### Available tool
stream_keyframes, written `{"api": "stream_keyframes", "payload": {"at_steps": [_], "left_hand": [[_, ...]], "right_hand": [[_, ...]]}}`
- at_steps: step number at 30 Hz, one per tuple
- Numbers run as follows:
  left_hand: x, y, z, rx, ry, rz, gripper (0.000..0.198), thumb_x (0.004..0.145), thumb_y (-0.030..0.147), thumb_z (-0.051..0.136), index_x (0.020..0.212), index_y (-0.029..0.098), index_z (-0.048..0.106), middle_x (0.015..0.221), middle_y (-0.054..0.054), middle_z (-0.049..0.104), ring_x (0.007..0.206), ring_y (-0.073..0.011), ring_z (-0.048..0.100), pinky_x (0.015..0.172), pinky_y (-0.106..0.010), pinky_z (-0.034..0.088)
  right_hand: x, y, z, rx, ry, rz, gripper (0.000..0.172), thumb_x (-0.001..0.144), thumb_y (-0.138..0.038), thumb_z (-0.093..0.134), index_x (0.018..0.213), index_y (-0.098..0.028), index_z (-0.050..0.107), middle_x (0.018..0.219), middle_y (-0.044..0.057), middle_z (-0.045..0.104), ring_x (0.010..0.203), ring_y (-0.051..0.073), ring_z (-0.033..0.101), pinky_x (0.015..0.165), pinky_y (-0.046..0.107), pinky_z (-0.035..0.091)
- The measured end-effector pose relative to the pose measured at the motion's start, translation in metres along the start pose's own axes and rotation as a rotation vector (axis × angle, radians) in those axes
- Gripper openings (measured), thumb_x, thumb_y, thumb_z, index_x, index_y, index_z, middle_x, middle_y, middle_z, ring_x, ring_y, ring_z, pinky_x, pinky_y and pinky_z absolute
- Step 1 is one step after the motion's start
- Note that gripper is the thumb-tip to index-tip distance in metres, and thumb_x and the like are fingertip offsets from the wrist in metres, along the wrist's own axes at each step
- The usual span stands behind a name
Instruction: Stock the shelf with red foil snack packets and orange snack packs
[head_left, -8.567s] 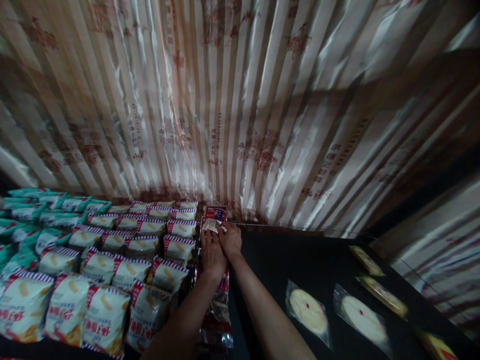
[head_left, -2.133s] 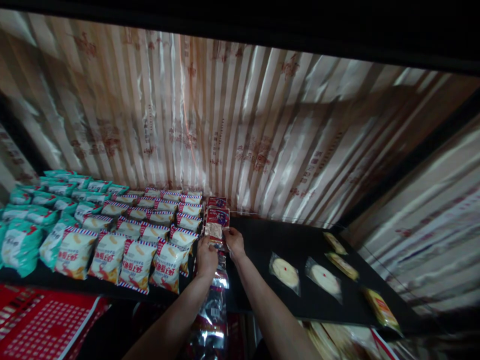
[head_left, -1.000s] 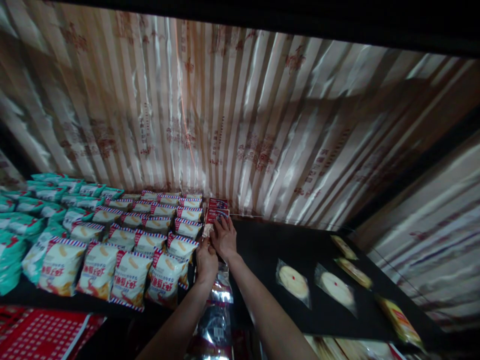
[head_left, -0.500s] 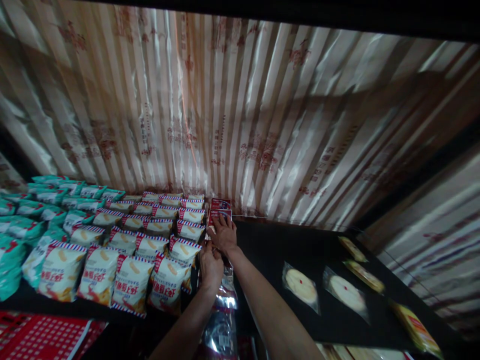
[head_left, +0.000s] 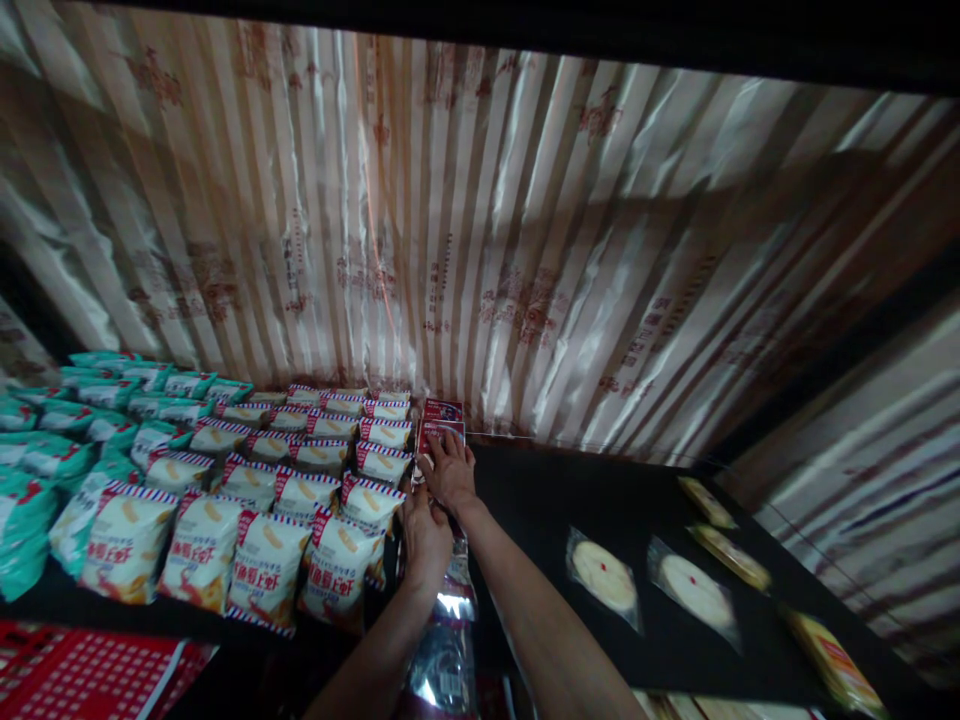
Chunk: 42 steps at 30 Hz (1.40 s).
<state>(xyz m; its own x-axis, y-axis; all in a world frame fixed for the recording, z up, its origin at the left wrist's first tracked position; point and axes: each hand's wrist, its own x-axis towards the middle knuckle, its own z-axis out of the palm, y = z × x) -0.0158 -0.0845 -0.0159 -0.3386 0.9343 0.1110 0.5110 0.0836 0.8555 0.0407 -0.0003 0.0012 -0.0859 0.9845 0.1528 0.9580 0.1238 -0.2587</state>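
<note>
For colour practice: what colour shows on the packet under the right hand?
The packet shows red at its far end; head view.

Shelf [head_left: 525,580] left: snack bags [head_left: 266,565] in rows
Shelf middle: packets [head_left: 444,662], front to back
Shelf right: two pastries [head_left: 604,577], then three packs [head_left: 729,556]
Behind: sheeting [head_left: 480,230]
Below left: basket [head_left: 82,665]

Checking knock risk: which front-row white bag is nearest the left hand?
The rightmost front white bag: it's on the side toward the left hand and foil packs; the other three stand farther left, toward the teal bags.
</note>
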Motion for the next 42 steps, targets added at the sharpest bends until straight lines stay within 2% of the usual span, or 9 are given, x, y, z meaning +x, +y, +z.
{"api": "stream_keyframes", "payload": {"at_steps": [9,14,18,26,29,32,35,37,42], "left_hand": [[-0.017,0.017,-0.011,0.020,-0.049,0.004,0.048,0.073,0.004,0.046,0.120,0.006,0.057,0.138,-0.018,0.045,0.137,-0.0278,0.029,0.114,-0.039,0.023],[-0.038,0.026,-0.025,0.001,-0.147,0.003,0.048,0.075,0.003,0.043,0.122,0.003,0.054,0.130,-0.020,0.053,0.127,-0.0252,0.044,0.110,-0.035,0.029],[-0.063,0.030,-0.031,0.017,-0.187,0.060,0.054,0.076,0.002,0.041,0.130,0.007,0.048,0.137,-0.016,0.049,0.131,-0.0225,0.040,0.111,-0.034,0.028],[-0.140,0.033,-0.049,0.000,-0.387,0.227,0.059,0.081,0.007,0.035,0.139,0.008,0.037,0.145,-0.014,0.039,0.133,-0.0217,0.037,0.110,-0.035,0.033],[-0.175,0.020,-0.062,-0.020,-0.450,0.324,0.056,0.081,0.010,0.036,0.137,0.010,0.041,0.145,-0.013,0.039,0.133,-0.0217,0.037,0.111,-0.037,0.032],[-0.209,-0.004,-0.081,-0.070,-0.520,0.422,0.051,0.084,0.012,0.036,0.134,0.014,0.046,0.143,-0.011,0.042,0.132,-0.0201,0.038,0.111,-0.037,0.033],[-0.236,-0.031,-0.104,-0.126,-0.609,0.442,0.045,0.088,0.016,0.034,0.131,0.020,0.048,0.140,-0.007,0.046,0.129,-0.0168,0.041,0.109,-0.033,0.036],[-0.244,-0.048,-0.114,-0.154,-0.657,0.391,0.042,0.088,0.020,0.037,0.128,0.021,0.051,0.136,-0.007,0.049,0.124,-0.0163,0.047,0.106,-0.031,0.038],[-0.222,-0.085,-0.107,-0.014,-0.704,0.004,0.032,0.083,0.018,0.045,0.109,0.018,0.064,0.116,-0.008,0.063,0.109,-0.0157,0.057,0.097,-0.025,0.043]], "right_hand": [[-0.018,0.003,-0.009,0.056,0.092,-0.003,0.046,0.093,-0.033,0.038,0.133,-0.015,0.048,0.146,0.015,0.038,0.137,0.024,0.027,0.108,0.038,0.023],[-0.047,0.011,-0.009,0.147,0.168,0.003,0.039,0.089,-0.024,0.040,0.123,-0.012,0.058,0.137,0.015,0.047,0.131,0.024,0.037,0.107,0.035,0.031],[-0.078,0.021,-0.006,0.241,0.253,0.014,0.038,0.084,-0.020,0.043,0.117,-0.011,0.062,0.131,0.016,0.052,0.124,0.025,0.046,0.103,0.037,0.037],[-0.160,0.048,-0.010,0.500,0.381,0.088,0.042,0.083,-0.033,0.040,0.110,-0.010,0.063,0.128,0.019,0.053,0.122,0.027,0.046,0.101,0.043,0.038],[-0.208,0.043,-0.010,0.615,0.439,0.158,0.040,0.082,-0.036,0.040,0.109,-0.014,0.060,0.119,0.015,0.057,0.114,0.026,0.051,0.098,0.044,0.039],[-0.263,0.031,0.000,0.723,0.487,0.325,0.036,0.082,-0.039,0.042,0.106,-0.016,0.056,0.105,0.010,0.060,0.101,0.023,0.056,0.091,0.040,0.042],[-0.312,0.019,0.020,0.814,0.391,0.453,0.032,0.081,-0.039,0.042,0.102,-0.018,0.053,0.096,0.006,0.059,0.087,0.020,0.059,0.079,0.034,0.047],[-0.333,0.013,0.034,0.814,0.205,0.514,0.030,0.081,-0.034,0.039,0.101,-0.017,0.053,0.094,0.007,0.061,0.085,0.021,0.061,0.077,0.032,0.048],[-0.332,0.002,0.056,0.610,-0.224,0.423,0.028,0.074,-0.015,0.046,0.097,-0.015,0.062,0.099,0.011,0.066,0.092,0.022,0.063,0.083,0.030,0.046]]}}
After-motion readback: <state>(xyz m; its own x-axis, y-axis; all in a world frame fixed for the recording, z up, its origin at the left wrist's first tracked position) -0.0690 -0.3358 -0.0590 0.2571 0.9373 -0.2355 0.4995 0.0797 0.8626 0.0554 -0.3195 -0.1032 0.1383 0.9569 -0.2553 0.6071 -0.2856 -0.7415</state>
